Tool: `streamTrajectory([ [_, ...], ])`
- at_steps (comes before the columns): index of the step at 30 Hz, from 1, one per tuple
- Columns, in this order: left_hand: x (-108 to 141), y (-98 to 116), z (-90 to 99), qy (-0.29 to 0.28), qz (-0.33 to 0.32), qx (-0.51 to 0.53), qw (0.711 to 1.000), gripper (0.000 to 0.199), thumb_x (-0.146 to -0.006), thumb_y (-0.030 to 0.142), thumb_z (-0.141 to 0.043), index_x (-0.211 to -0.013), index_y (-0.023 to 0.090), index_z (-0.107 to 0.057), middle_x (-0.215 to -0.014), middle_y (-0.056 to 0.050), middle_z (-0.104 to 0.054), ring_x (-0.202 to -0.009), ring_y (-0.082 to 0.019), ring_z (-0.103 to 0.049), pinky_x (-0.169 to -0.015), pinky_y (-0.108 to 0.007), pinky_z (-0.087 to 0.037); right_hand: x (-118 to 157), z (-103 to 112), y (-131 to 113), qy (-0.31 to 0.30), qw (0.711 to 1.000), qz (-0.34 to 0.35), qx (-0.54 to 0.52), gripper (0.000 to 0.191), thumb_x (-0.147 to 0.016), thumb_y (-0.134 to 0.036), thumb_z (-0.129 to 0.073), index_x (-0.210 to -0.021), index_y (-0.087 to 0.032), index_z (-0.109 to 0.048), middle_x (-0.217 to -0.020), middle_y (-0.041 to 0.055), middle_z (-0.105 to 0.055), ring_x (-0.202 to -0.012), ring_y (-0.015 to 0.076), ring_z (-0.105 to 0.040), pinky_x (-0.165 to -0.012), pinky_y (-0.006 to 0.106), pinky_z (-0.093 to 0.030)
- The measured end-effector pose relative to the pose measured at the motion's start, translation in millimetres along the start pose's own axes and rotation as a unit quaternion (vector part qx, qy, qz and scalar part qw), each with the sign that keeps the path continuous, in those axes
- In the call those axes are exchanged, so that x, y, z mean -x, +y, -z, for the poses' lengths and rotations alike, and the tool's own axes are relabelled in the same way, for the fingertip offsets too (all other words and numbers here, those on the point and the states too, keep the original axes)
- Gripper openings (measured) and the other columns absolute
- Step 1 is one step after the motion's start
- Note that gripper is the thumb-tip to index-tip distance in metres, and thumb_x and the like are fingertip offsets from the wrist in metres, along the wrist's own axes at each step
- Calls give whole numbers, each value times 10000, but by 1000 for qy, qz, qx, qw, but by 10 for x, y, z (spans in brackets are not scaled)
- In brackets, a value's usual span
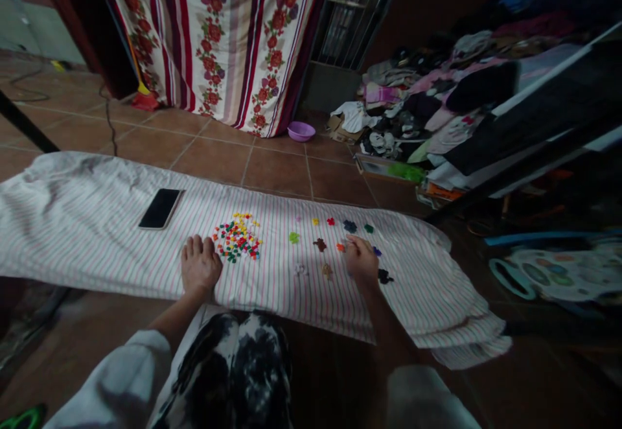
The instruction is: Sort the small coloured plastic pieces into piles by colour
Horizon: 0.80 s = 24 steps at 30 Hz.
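Observation:
On the striped cloth, my left hand [200, 264] lies flat, fingers stretched forward, at the left side of a mixed pile of small coloured pieces [239, 238]. Over the sorted groups on the right, my right hand [362, 257] is closed with its fingertips together. What it pinches, if anything, is hidden. Nearest to its fingertips are a few orange pieces [340, 247]. Around it lie small one-colour groups: dark brown [319, 244], lime green [294, 238], tan [327, 271], whitish [301, 269], black [385, 277], dark blue-grey [350, 226], red [331, 221], yellow [315, 221] and green [369, 228].
A dark-screened phone [161, 208] rests left of the pile on the striped cloth [97, 234]. Beyond the cloth are a floral curtain [214, 40], a purple basin [301, 131] and a heap of clothes [413, 98]. A dark bar [525, 157] slants along the right side.

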<state>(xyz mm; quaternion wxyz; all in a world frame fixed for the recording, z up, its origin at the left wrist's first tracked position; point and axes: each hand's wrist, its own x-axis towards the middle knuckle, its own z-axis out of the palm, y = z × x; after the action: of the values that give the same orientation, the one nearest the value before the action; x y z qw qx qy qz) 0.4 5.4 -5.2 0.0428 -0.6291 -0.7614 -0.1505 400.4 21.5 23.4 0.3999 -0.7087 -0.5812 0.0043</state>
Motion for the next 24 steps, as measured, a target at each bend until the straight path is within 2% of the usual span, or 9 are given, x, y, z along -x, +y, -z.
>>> streamTrajectory([
  [2, 0, -17, -23, 1, -3, 0, 1000, 472, -873, 256, -387, -1277, 86, -562, -1409, -218, -501, -1383, -349, -383, -1126, -494, -305, 209, -165, -270, -32, 997, 51, -45, 294, -834, -253, -431, -934, -182, -698, -981, 105, -709, -955, 219, -651, -901, 373, -519],
  [4, 1, -41, -62, 5, -4, 7, 1000, 491, -886, 271, -378, -1299, 72, -553, -1423, -228, -489, -1390, -353, -377, -1129, -505, -301, 451, -344, -530, -89, 987, 99, -87, 296, -852, -244, -427, -949, -181, -699, -984, 98, -712, -943, 207, -657, -860, 349, -533],
  [8, 30, -101, -143, 13, -19, 32, 999, 538, -916, 315, -340, -1343, 41, -520, -1457, -238, -452, -1417, -353, -342, -1144, -530, -281, 875, -710, -934, -181, 965, 137, -128, 296, -865, -188, -421, -953, -203, -704, -972, 71, -717, -934, 186, -659, -844, 319, -540],
  [11, 91, -148, -168, 8, -44, 32, 998, 577, -933, 351, -316, -1380, 26, -480, -1470, -245, -429, -1431, -351, -318, -1145, -536, -282, 1035, -956, -1098, -177, 960, 170, -138, 333, -839, -120, -409, -962, -193, -710, -1022, 86, -708, -996, 194, -640, -928, 349, -517],
  [15, 226, -208, -165, -4, -81, 14, 997, 592, -950, 392, -297, -1399, 45, -466, -1491, -239, -396, -1441, -349, -295, -1153, -531, -272, 1077, -1178, -1162, -150, 964, 194, -105, 378, -798, -55, -418, -993, -182, -715, -1087, 107, -680, -1040, 210, -602, -953, 375, -501],
  [19, 371, -245, -146, -21, -104, -3, 994, 600, -953, 403, -306, -1416, 47, -443, -1517, -228, -352, -1449, -346, -273, -1170, -522, -242, 1090, -1259, -1183, -138, 970, 192, -47, 383, -812, -35, -413, -1022, -154, -710, -1092, 122, -656, -1029, 218, -575, -947, 370, -487],
  [24, 493, -220, -108, -45, -108, -13, 993, 635, -951, 434, -319, -1422, 20, -423, -1522, -244, -329, -1452, -367, -253, -1167, -527, -236, 1152, -1258, -1267, -123, 977, 174, -10, 358, -853, -41, -403, -1014, -145, -705, -1081, 119, -637, -1027, 225, -546, -951, 360, -460],
])
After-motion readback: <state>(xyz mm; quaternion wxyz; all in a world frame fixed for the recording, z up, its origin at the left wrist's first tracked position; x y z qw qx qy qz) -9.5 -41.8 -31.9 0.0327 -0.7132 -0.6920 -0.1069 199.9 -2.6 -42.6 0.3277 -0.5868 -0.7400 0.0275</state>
